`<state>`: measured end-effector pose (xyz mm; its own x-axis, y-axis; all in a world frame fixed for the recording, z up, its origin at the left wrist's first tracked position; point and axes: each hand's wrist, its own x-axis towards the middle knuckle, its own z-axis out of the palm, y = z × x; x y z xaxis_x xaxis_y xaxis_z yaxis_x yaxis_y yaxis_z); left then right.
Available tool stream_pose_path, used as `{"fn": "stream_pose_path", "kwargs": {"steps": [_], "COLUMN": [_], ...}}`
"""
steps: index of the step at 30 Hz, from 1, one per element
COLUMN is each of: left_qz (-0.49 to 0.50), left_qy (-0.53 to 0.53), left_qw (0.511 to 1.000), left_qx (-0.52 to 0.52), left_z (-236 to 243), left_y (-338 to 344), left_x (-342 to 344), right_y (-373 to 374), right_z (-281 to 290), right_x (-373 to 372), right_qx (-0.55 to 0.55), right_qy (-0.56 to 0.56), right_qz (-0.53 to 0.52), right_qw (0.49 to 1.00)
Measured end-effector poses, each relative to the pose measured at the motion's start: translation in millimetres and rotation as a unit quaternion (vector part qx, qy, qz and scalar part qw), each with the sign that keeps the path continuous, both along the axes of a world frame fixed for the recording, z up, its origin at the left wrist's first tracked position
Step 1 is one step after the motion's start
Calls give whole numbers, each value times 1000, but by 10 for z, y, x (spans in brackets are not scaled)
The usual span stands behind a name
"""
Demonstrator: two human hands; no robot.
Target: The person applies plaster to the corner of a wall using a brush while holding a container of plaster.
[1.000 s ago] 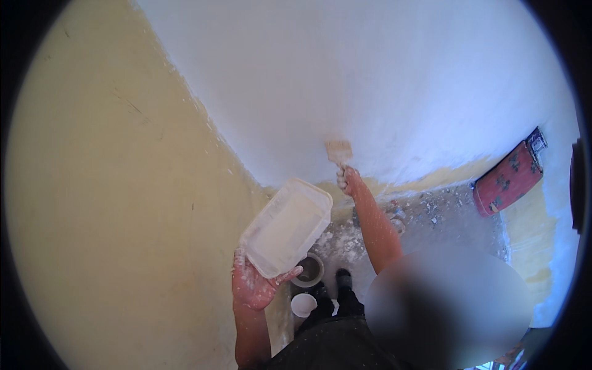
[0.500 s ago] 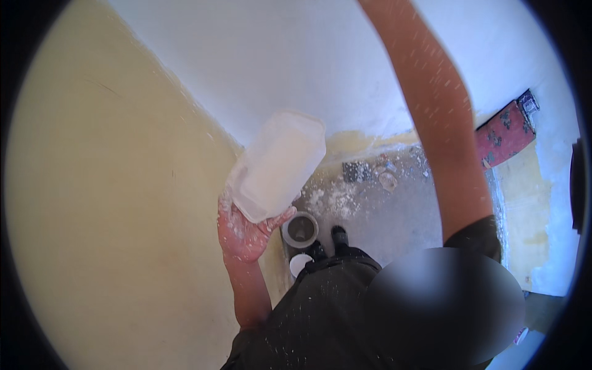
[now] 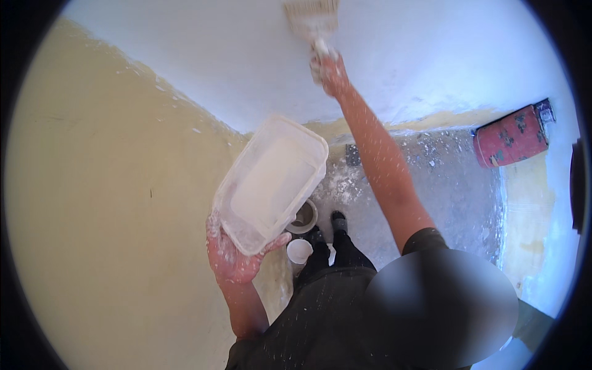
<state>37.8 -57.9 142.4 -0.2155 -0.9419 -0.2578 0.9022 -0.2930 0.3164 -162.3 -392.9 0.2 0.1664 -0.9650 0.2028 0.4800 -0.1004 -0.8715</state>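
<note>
In the head view, the right hand [image 3: 330,73], at the top centre of the frame, has its grip closed around the handle of the brush [image 3: 312,20]. The bristles point up, over the white wall [image 3: 431,55]; whether they touch it is unclear. Left of centre, the left hand [image 3: 237,258] has its grip on the tub [image 3: 290,131], cradling the tilted lower end; pale paint [image 3: 271,179] lies inside. Below centre are a bucket [image 3: 315,217] and a white bowl [image 3: 300,251].

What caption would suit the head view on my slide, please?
Left hand holding a tub, right hand gripping a brush before a white wall, bucket below.
</note>
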Motion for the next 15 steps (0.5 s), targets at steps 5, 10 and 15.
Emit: {"fn": "stream_pose_path", "kwargs": {"steps": [5, 10, 15], "left_qz": [47, 74, 84], "left_qy": [-168, 7, 1], "left_qw": [984, 997, 994], "left_qx": [18, 31, 67], "left_z": [-82, -307, -335], "left_y": [7, 92, 53], "left_x": [-99, 42, 8], "right_y": [478, 730, 370], "right_z": [-1829, -2572, -2500], "right_x": [-127, -10, -335], "right_qx": [199, 446, 496], "right_qy": [102, 148, -26], "right_qz": [-33, -42, 73], "right_qw": [974, 882, 865]}}
